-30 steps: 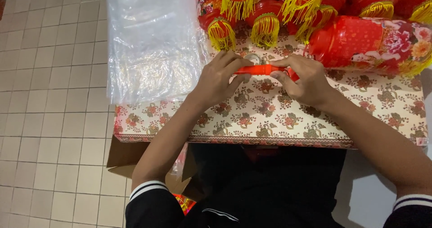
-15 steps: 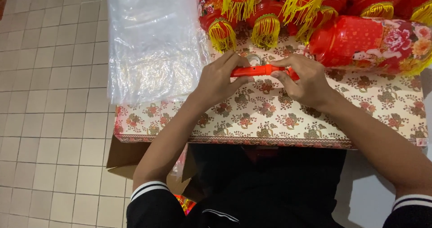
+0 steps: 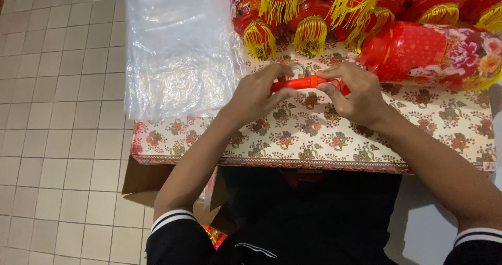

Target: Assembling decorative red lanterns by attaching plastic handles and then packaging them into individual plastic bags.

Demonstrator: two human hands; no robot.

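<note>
Barely shifted since a second ago: red stick [image 3: 306, 83] at the same height above the desk [image 3: 314, 139], both hands at much the same spots, fingers only slightly rearranged along it.

Left hand [image 3: 259, 95] closed around the left end of the stick, thumb and fingers pinching it narrow. Right hand [image 3: 355, 95] pinching the right end likewise, fingertips curled over the top. Held level between the two, just over the floral-patterned cloth, close in front of the folded red lanterns [image 3: 429, 50] with yellow tassels [image 3: 311, 35] piled along the far edge. Small silvery ring [image 3: 297, 69] lying just behind the stick, partly hidden. Sheets of clear plastic [image 3: 178, 45] stacked at the left corner, hanging over onto the tiled floor [image 3: 57, 113].

Judged by looks: thin, light, probably hard plastic, fairly stiff but slender enough to flex or snap if bent hard across the middle. Smooth, glossy surface, so likely a little slippery under dry fingertips. Best taken near both ends with a light pinch, as now, keeping force along its length rather than across it. No call for a full-fist grip; too slim for that. Whether hollow or solid cannot be told.
</note>
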